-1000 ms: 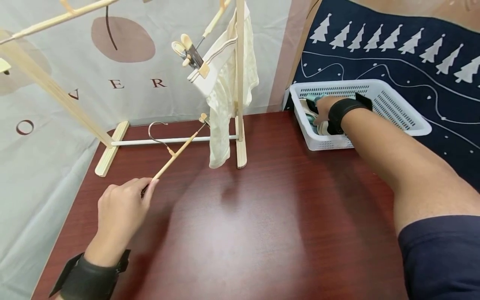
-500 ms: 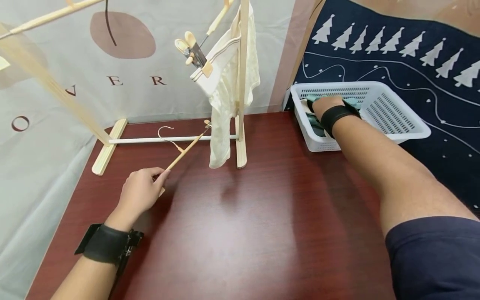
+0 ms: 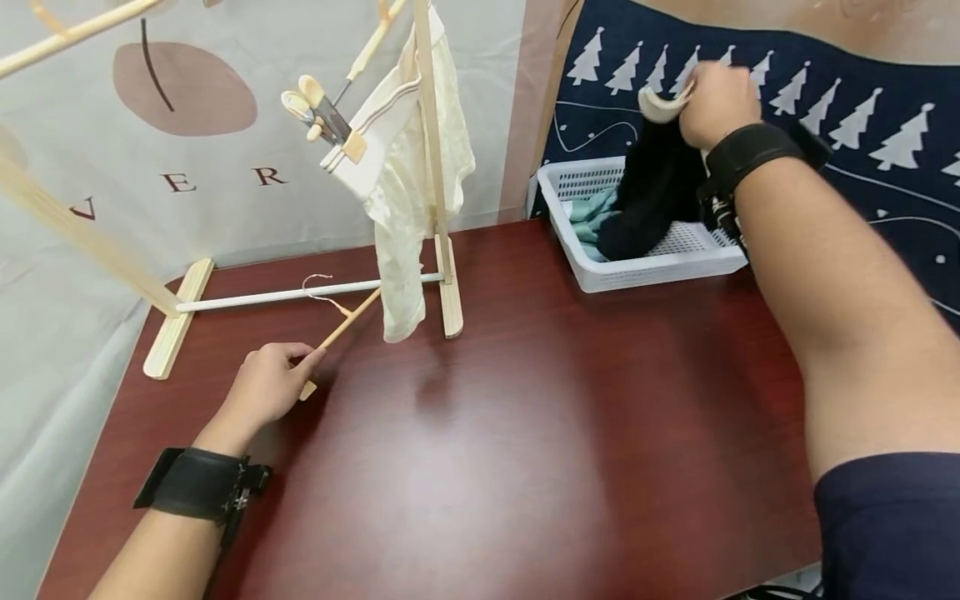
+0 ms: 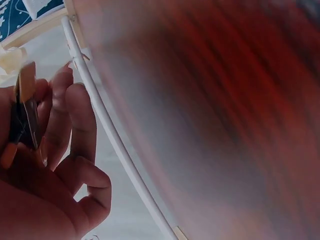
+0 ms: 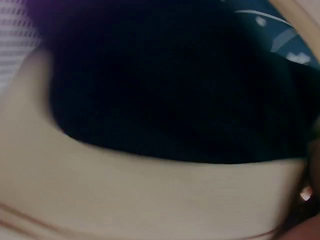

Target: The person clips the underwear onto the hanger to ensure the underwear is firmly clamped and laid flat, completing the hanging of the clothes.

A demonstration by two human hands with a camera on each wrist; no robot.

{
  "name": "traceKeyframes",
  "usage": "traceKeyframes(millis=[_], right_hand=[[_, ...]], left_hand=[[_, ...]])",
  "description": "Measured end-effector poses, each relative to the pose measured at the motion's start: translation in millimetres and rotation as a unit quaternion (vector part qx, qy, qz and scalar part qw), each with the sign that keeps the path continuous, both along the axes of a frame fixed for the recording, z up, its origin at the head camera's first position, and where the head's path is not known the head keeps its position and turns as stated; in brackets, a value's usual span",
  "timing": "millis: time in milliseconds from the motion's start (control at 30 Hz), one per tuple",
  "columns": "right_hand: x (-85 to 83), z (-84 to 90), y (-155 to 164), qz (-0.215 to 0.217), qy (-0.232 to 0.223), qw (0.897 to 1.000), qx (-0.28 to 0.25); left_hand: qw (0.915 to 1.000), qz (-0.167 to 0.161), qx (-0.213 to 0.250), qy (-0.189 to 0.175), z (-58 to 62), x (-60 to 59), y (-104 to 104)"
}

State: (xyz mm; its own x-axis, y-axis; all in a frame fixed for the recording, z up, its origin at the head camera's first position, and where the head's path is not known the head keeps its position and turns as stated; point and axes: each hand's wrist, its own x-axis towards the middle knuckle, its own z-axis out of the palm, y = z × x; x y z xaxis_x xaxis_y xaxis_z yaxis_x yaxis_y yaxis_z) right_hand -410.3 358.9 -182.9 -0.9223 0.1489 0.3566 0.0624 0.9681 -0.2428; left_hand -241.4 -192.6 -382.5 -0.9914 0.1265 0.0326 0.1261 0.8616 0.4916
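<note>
The dark red table [image 3: 480, 467] is the big thing in the middle. On the near left part of the table rests the left hand [image 3: 266, 387]. Its fingers are curled round the end of a thin wooden hanger [image 3: 341, 327]. The hanger lies slanted on the table, and its metal hook [image 3: 318, 287] is by the white bar [image 3: 300, 292] of the wooden rack [image 3: 442, 208]. The rack stands at the back of the table. A cream cloth [image 3: 405, 192] hangs on it from another hanger with clips [image 3: 322, 117].

At the far right edge of the table sits a white basket [image 3: 645, 268]. Some light green cloth [image 3: 588, 225] lies inside it. Up above the basket is the right hand [image 3: 716, 100]. Its fingers are closed tight on a black garment [image 3: 652, 196] with a pale band [image 3: 660, 107] at the top. The bottom of the garment hangs down into the basket.
</note>
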Motion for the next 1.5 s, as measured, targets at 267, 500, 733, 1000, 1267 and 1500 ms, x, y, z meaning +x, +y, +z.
traceKeyframes(millis=[267, 500, 733, 1000, 1267, 1500], right_hand=[[43.2, 59.2, -54, 0.06, 0.186, 0.978, -0.074], [87.1, 63.4, -110, 0.189, 0.176, 0.965, -0.043], [127.8, 26.3, -161, 0.294, 0.098, 0.951, 0.019], [147.9, -7.0, -191, 0.38, 0.04, 0.922, 0.065], [156.6, -11.3, -216, 0.382, 0.006, 0.921, 0.071], [153.8, -12.7, -218, 0.427, -0.048, 0.902, 0.043]], left_hand=[[0.9968, -0.043, -0.064, -0.02, -5.6, -8.7, -6], [0.9817, -0.076, -0.174, 0.007, -12.7, -15.3, -6], [0.967, -0.076, -0.239, 0.043, -8.0, -20.2, -3], [0.9241, -0.017, -0.124, 0.361, 42.2, 13.2, 13], [0.8946, -0.122, 0.004, 0.43, 100.8, 51.1, 107], [0.8962, -0.134, 0.053, 0.42, 116.7, 45.4, 121]])
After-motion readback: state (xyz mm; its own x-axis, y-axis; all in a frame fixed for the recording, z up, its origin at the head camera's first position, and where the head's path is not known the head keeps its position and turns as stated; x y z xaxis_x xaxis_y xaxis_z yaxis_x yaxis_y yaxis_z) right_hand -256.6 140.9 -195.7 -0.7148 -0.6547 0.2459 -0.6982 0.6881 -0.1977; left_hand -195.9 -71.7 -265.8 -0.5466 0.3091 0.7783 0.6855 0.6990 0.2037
